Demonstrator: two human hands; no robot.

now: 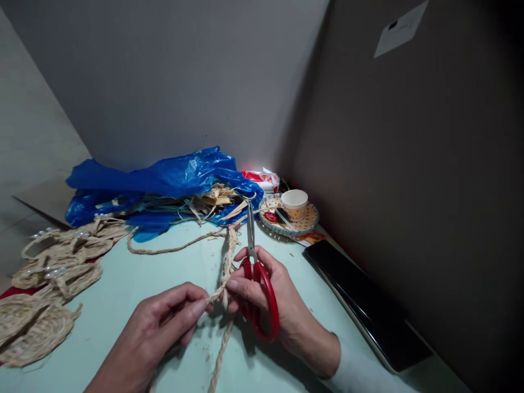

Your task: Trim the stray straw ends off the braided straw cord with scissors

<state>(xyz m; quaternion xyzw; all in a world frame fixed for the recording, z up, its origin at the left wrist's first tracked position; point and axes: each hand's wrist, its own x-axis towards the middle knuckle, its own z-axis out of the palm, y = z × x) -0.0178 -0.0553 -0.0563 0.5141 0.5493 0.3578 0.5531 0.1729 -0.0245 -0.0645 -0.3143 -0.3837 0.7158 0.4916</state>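
Two hands mid-table: left hand (158,322) fingers pinched on the braided straw rope (224,284), right hand (272,297) fingers clamped around red scissors (257,289); bare table (123,295) on the left.

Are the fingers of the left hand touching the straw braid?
Touching. The head view shows the left hand pinching the straw braid between its fingertips, with no gap.

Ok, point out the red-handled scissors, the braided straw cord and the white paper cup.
red-handled scissors (262,297), head view, red handle loop.
braided straw cord (230,246), head view, braid near blades.
white paper cup (294,201), head view, rim.
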